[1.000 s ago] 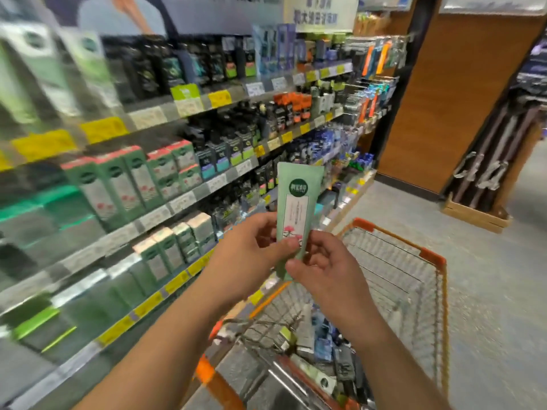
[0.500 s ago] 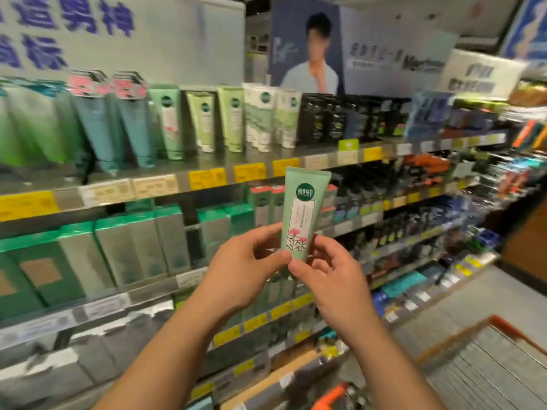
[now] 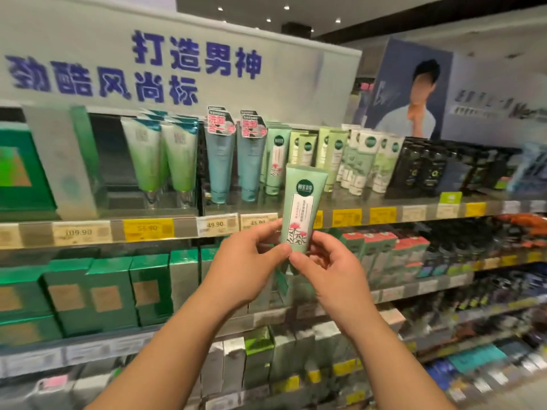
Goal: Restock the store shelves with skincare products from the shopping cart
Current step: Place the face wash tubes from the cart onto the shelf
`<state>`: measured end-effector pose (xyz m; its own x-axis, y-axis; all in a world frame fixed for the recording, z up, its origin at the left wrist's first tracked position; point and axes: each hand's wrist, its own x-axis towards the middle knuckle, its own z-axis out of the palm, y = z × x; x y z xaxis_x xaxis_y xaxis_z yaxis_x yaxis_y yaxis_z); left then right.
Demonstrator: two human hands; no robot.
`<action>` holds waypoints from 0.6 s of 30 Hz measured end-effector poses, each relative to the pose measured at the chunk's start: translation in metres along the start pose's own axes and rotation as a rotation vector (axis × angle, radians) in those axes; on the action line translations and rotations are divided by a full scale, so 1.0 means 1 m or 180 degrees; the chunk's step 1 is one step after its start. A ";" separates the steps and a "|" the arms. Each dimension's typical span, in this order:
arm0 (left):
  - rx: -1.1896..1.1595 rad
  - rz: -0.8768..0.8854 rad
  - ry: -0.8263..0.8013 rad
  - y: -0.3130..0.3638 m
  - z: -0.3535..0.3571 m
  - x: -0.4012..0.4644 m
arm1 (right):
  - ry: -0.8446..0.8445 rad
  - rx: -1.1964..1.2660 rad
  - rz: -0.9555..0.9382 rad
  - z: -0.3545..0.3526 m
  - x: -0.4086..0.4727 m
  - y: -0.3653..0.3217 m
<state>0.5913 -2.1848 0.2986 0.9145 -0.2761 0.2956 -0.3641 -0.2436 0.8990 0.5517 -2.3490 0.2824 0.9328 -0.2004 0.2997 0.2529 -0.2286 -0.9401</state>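
A pale green skincare tube (image 3: 302, 205) with a dark round logo and a pink flower drawing stands upright in front of the top shelf edge (image 3: 183, 227). My left hand (image 3: 251, 261) pinches its lower left side with thumb and fingers. My right hand (image 3: 328, 267) pinches its lower right side. On the top shelf just behind it stands a matching green tube (image 3: 276, 161) among other tubes. The shopping cart is out of view.
Blue tubes (image 3: 232, 161) with pink tags, light green tubes (image 3: 331, 155) and black packs (image 3: 420, 170) fill the top shelf. Green boxes (image 3: 109, 291) line the shelf below. Yellow and white price tags run along the shelf edges. A blue-lettered sign hangs above.
The view has swung left and up from the cart aisle to the top shelf. Both hands have kept hold of the tube and raised it to the top shelf edge.
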 end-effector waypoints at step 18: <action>0.0508 -0.0002 0.0378 0.022 -0.006 0.095 | -0.0104 -0.0345 -0.0461 -0.006 0.136 -0.015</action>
<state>0.6709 -2.2106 0.3484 0.9257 -0.1665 0.3396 -0.3782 -0.3907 0.8392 0.6736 -2.3788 0.3382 0.8969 -0.1275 0.4235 0.3575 -0.3545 -0.8640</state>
